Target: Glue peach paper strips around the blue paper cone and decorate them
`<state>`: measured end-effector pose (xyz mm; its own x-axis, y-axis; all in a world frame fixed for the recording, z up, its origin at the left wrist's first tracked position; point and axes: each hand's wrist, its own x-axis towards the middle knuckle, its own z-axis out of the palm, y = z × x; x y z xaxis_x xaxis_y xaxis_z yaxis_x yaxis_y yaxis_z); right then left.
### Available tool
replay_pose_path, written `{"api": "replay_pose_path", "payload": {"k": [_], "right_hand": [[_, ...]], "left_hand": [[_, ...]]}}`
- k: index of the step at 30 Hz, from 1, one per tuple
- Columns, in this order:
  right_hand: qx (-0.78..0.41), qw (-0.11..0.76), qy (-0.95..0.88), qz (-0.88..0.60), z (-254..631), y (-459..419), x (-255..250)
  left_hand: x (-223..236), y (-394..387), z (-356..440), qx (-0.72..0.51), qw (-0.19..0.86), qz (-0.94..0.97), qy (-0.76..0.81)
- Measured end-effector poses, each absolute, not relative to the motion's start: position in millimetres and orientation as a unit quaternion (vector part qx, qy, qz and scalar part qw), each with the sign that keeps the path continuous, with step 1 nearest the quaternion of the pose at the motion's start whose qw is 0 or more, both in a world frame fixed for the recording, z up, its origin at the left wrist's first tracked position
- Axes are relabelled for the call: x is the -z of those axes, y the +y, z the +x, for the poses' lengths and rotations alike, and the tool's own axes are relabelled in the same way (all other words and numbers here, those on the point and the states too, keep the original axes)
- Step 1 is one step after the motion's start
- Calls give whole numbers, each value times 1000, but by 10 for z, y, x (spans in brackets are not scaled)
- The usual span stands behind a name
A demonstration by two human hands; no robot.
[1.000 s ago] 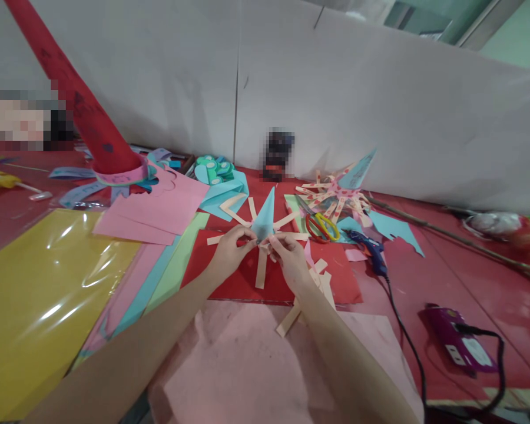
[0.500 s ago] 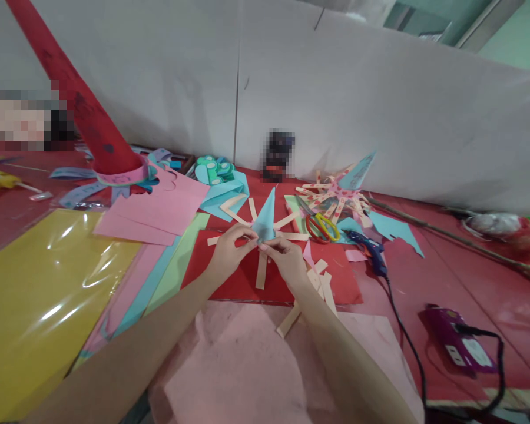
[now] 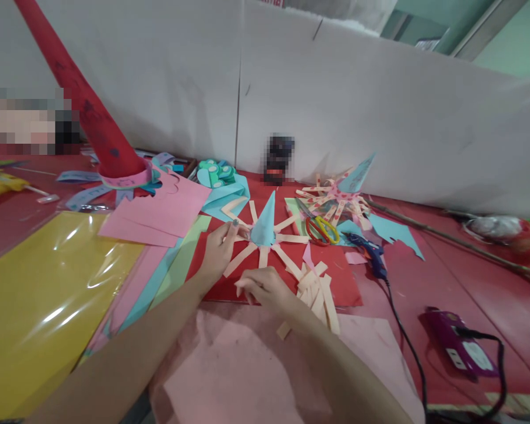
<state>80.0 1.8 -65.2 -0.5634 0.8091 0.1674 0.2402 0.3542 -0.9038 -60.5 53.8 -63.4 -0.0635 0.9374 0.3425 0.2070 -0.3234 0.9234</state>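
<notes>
A pale blue paper cone stands upright on a red sheet, with cream paper strips spreading out from its base like rays. Left of the cone, my left hand is closed, thumb and finger pinched at the strip on that side, part of which the hand hides. My right hand hovers in front of the cone, apart from it, fingers loosely bent and nothing visible in them. Beside my right wrist lies a pile of loose cream strips.
Scissors and a blue glue gun with a cord lie to the right, near a purple power block. A finished cone with patterned strips stands behind. At left are a tall red cone, pink paper and a yellow sheet.
Both hands have let go of the cone's front base. My left hand moved left to a side strip; my right hand drew back toward me. More front strips now show.
</notes>
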Motion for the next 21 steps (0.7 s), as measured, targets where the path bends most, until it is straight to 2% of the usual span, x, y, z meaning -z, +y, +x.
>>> {"api": "replay_pose_path", "payload": {"k": [6,9,12,17,19,21], "right_hand": [[-375,368,-788,-322,736,14,739],[-347,368,-793,-340,758,27,697],[-307,370,-780,-401,799,36,640],[-154,459,-688,-540,1088,190,531],[-120,450,-646,-605,1319,276,535],[-104,397,-619,-669,1563,331,591]], "left_hand": [[690,518,-579,-484,313,666,473],[708,517,-574,-463,294,689,474],[746,527,-579,-429,270,730,459],[780,520,-575,-342,204,814,423],[773,508,-568,-327,191,824,421],[766,504,-564,-328,188,825,420]]}}
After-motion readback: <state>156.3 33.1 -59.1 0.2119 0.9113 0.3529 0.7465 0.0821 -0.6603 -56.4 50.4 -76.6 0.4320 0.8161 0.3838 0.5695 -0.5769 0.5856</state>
